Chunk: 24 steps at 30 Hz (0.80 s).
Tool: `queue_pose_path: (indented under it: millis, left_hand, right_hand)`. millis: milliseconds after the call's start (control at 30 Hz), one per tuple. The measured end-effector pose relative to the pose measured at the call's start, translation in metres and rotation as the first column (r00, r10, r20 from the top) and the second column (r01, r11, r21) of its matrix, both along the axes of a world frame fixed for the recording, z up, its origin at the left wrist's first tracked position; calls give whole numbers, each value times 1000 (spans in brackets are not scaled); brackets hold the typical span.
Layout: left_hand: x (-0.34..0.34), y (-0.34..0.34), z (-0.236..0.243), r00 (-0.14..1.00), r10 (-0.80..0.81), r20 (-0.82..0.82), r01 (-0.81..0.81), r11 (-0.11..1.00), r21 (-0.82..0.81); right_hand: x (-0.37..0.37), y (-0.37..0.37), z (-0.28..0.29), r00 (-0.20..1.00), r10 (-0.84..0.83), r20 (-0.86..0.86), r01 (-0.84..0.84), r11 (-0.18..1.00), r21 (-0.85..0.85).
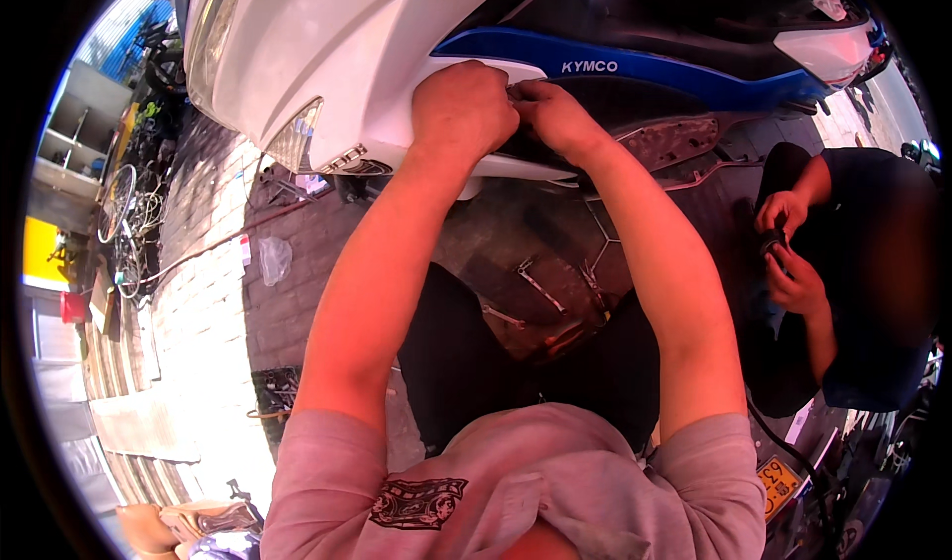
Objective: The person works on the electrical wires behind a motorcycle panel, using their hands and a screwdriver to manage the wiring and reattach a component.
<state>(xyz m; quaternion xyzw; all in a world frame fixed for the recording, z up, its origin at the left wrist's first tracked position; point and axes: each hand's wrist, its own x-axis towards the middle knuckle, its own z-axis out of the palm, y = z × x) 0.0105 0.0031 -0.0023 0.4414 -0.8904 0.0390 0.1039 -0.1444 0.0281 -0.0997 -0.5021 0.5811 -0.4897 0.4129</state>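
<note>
A white and blue motor scooter (372, 54) stands on its wheels right in front of me, its headlight end to the left. Both my arms reach out to its side, just below the blue trim strip (674, 69). My left hand (461, 109) is closed in a fist against the white body panel. Beside it, almost touching, my right hand (557, 119) has its fingers curled and pinched together at the panel's edge. Something small and dark shows between the two hands, too small to name. What either hand grips is hidden by the fingers.
Wrenches (540, 287) lie on the paving between my knees. A clear plastic bag (276, 260) is on the ground to the left. At the right a co-worker (873, 262) crouches, holding a small dark part in both hands. A bicycle (119, 203) stands far left.
</note>
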Motion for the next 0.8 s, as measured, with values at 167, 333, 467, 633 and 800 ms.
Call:
queue_pose_path:
  millis: [167, 333, 467, 633, 800]
  left_hand:
    - [0, -5, 16, 978, -41, 204, 22, 995, 96]
    - [15, 6, 28, 940, -92, 328, 73, 995, 70]
    - [20, 11, 22, 927, -158, 339, 141, 987, 74]
    - [28, 10, 17, 942, -259, 215, 255, 966, 45]
    - [13, 3, 33, 984, -179, 26, 174, 975, 136]
  right_hand:
    - [-6, -2, -18, 968, 37, 249, -51, 997, 50]
    - [12, 1, -37, 958, -19, 287, 48, 994, -96]
    - [14, 3, -41, 920, -9, 392, 69, 988, -140]
    - [16, 6, -46, 900, -35, 435, 126, 975, -181]
    - [26, 14, -44, 942, -153, 299, 231, 942, -246]
